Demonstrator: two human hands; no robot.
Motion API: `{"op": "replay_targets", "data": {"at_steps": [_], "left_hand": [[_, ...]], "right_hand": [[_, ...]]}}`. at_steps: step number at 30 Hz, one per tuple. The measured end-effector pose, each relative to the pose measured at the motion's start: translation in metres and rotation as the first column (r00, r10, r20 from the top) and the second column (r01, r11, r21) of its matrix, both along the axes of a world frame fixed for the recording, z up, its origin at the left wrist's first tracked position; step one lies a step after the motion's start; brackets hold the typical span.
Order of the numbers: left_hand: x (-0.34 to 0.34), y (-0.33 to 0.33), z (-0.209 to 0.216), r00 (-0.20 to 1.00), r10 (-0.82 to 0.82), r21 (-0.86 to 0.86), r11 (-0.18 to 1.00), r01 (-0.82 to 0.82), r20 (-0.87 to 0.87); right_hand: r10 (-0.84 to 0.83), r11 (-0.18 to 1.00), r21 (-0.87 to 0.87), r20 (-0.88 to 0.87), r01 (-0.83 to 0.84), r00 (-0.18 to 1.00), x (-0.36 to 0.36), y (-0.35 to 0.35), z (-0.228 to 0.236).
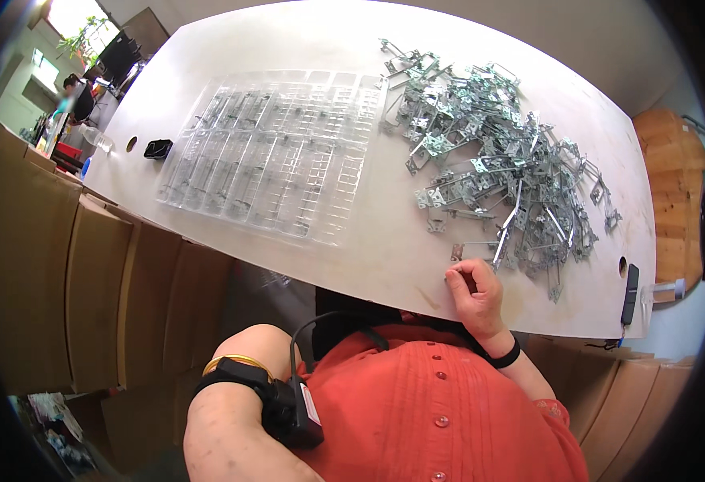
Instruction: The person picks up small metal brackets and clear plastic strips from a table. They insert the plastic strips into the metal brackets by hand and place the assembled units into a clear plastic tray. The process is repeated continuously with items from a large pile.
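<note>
My right hand [477, 296] rests at the near edge of the table, its fingers curled and the thumb pressed against them. Whatever they may hold is hidden. Just beyond the fingertips lies a small metal bracket [458, 252], at the near edge of a large tangled pile of silver metal linkages [489, 169] with flat plates and rods. My left hand [260, 344] is down beside my body at the lower left, bent at the wrist, off the table. Its back shows and its fingers are hidden. A clear plastic compartment tray [342, 210] lies left of the pile, with small dark parts showing in several compartments.
A small black object [157, 149] sits left of the tray, near a round hole in the table [132, 144]. A dark flat device [630, 294] lies at the right edge. Cardboard boxes [99, 297] stand along the left. Another person [79, 98] is far off at the upper left.
</note>
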State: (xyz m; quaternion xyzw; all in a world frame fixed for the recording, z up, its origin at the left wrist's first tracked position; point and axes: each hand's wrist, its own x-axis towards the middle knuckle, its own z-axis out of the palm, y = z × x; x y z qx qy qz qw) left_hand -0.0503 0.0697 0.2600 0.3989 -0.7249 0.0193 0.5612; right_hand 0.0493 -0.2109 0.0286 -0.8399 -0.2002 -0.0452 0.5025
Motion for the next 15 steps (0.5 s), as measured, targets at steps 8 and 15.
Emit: {"op": "replay_targets", "data": {"at_steps": [8, 15], "left_hand": [[0.010, -0.001, -0.017, 1.000, -0.018, 0.027, 0.999, 0.018, -0.002], [0.030, -0.010, -0.025, 0.980, 0.060, 0.064, 0.997, -0.048, -0.191]], "right_hand": [[0.002, 1.000, 0.017, -0.039, -0.002, 0.999, -0.001, -0.002, -0.004], [-0.007, 1.000, -0.007, 0.016, 0.007, 1.000, 0.000, 0.001, 0.003]]}}
